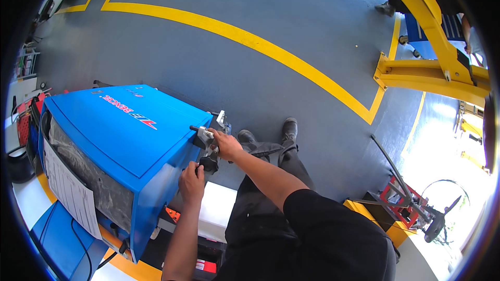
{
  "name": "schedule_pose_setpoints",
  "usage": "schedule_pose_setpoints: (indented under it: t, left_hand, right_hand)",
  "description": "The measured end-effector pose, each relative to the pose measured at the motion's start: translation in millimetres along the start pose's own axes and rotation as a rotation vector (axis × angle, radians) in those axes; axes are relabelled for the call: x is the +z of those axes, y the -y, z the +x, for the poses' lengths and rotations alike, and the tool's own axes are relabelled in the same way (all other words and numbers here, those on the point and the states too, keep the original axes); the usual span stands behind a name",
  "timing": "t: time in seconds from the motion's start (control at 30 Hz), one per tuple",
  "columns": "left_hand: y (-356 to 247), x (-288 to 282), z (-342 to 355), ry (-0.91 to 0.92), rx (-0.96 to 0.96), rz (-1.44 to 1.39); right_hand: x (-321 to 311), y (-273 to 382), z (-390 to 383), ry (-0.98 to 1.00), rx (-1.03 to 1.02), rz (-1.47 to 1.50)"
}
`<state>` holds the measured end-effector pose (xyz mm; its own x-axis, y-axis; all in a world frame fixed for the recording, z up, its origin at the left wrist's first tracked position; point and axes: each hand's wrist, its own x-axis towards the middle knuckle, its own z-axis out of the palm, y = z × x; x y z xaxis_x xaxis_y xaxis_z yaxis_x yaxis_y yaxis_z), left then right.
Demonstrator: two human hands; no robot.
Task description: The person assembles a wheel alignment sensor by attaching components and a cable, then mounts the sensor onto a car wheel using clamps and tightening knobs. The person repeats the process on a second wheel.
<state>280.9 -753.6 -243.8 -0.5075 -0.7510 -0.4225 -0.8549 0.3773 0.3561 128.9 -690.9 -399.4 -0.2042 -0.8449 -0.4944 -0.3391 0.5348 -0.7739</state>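
A blue machine cabinet [172, 119] stands at my left, with a metal mechanism [204, 136] on its side toward me. My right hand [227, 145] is closed on a silver metal part of this mechanism, its fingers curled over the top. Lower and a little to the left, my left hand [192, 181] is closed, thumb and fingers together beside a dark round knob [209, 164]. What lies inside the left fingers is too small to make out. A dark rod end [194, 128] sticks out of the mechanism toward the cabinet.
A printed sheet [67, 187] hangs on the cabinet's near face. Yellow lift arms [437, 70] rise at the far right, where another person is partly visible beside a blue cart [421, 36]. A red-framed stand [398, 198] with rods is at right. Yellow floor lines [234, 34] cross the grey floor.
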Motion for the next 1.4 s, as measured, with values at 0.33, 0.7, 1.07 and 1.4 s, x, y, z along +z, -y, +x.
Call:
schedule_pose_setpoints:
  t: [0.33,0.7,1.07,1.4]
  left_hand:
    - [-3.7,20.7,10.9,-0.01,0.098,0.0]
    - [-17.6,23.7,13.1,0.035,0.246,-0.064]
    - [-18.4,29.2,4.5,0.045,0.104,-0.067]
    - [-15.1,35.9,-18.6,0.095,0.033,-0.072]
  right_hand:
    - [-0.5,-2.5,1.8,0.071,0.035,-0.086]
    - [12.1,-15.1,8.8,0.02,-0.009,-0.108]
    - [4.2,-3.5,13.0,0.019,0.005,-0.167]
    - [8.8,-19.4,15.5,-0.049,-0.177,0.06]
